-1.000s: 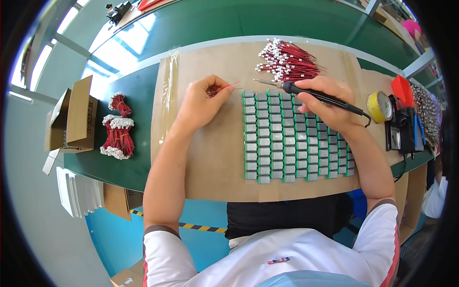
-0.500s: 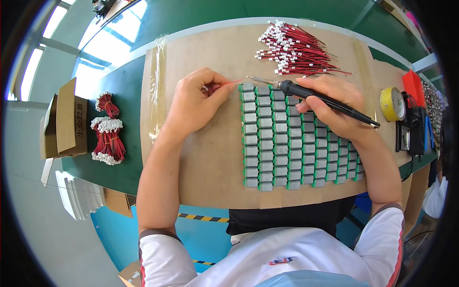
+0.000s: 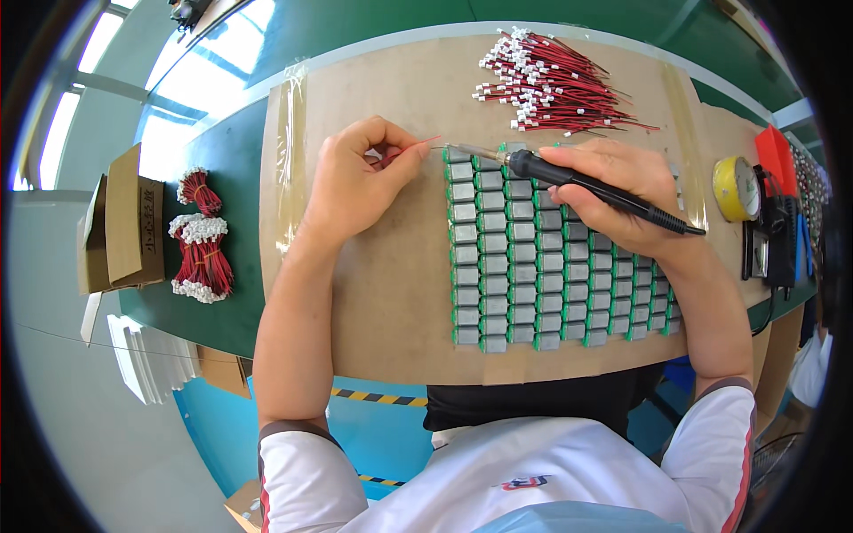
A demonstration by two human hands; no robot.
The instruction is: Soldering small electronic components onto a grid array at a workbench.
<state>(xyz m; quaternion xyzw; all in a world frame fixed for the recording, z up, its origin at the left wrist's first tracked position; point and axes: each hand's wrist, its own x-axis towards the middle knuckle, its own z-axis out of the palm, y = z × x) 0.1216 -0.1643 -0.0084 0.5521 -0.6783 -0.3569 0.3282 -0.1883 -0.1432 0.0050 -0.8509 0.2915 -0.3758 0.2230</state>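
My left hand (image 3: 362, 182) pinches a thin red wire (image 3: 430, 140) between thumb and fingertips, its end pointing right and slightly up. My right hand (image 3: 626, 182) grips a black-handled soldering iron (image 3: 539, 167) like a pen. The iron's metal tip lies at the upper left corner of a staggered grid of small green circuit boards with grey blocks (image 3: 520, 253), just beside the wire's end; whether tip, wire and board touch, I cannot tell. Part of the grid is hidden under my right hand and forearm.
A loose pile of red-and-black wires with white connectors (image 3: 569, 84) lies at the back of the cardboard sheet (image 3: 386, 311). Tied wire bundles (image 3: 203, 253) and a cardboard box (image 3: 129, 218) are at left. Yellow tape (image 3: 733, 189) and a red bin (image 3: 776, 160) are at right.
The soldering iron's tip has moved slightly left, to the corner board. My left hand has shifted a little left with the wire, whose end now angles more upward.
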